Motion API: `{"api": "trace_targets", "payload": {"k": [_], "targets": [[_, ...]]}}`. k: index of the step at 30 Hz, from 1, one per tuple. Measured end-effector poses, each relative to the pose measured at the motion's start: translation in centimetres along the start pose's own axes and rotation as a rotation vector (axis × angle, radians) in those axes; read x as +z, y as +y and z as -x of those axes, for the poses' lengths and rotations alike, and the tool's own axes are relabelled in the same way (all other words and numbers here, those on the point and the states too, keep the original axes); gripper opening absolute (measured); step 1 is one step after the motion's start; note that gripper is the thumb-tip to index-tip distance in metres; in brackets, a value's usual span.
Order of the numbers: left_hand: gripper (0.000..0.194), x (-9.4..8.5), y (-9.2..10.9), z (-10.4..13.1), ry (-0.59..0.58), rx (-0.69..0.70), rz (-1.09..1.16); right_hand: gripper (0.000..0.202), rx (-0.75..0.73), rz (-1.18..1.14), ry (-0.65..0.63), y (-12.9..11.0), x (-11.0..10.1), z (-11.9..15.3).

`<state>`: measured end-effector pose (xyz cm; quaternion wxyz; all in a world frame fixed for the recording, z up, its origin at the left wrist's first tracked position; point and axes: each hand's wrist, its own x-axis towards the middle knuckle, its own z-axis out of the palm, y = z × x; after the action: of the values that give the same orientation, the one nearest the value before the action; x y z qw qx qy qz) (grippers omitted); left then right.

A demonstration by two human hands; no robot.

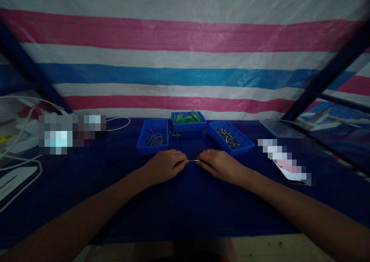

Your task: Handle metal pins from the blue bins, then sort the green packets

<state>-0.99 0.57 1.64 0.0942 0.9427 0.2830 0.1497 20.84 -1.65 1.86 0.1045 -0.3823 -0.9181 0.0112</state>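
A thin metal pin [193, 160] runs level between my two hands, just above the blue tabletop. My left hand [166, 165] pinches its left end between thumb and fingers. At its right end, where a thicker part shows, the fingertips of my right hand [221, 165] are closed on it. My fingers hide both ends, so I cannot tell whether it is one piece or two. Beyond my left hand stands a blue tray [142, 140] with nail-like metal pins. Another blue tray [244, 143], holding many short metal pieces, is beyond my right hand.
A third blue tray [189, 127] with green pieces stands at the back. Several loose pins [176, 135] lie between the trays. A phone-like device [291, 173] lies at right, white cables [40, 169] at left. A striped sheet [185, 57] hangs behind.
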Motion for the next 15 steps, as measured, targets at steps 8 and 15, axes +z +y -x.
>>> {"api": "trace_targets", "payload": {"k": [8, 15], "targets": [[0.019, 0.0, 0.02, 0.18, 0.039, -0.027, 0.018, 0.028, 0.01, -0.049, 0.016, -0.16, -0.08, -0.05], [0.021, 0.22, -0.22, 0.18, 0.022, -0.022, -0.002, 0.021, 0.049, -0.114, 0.022, -0.07, -0.21, 0.0]]}}
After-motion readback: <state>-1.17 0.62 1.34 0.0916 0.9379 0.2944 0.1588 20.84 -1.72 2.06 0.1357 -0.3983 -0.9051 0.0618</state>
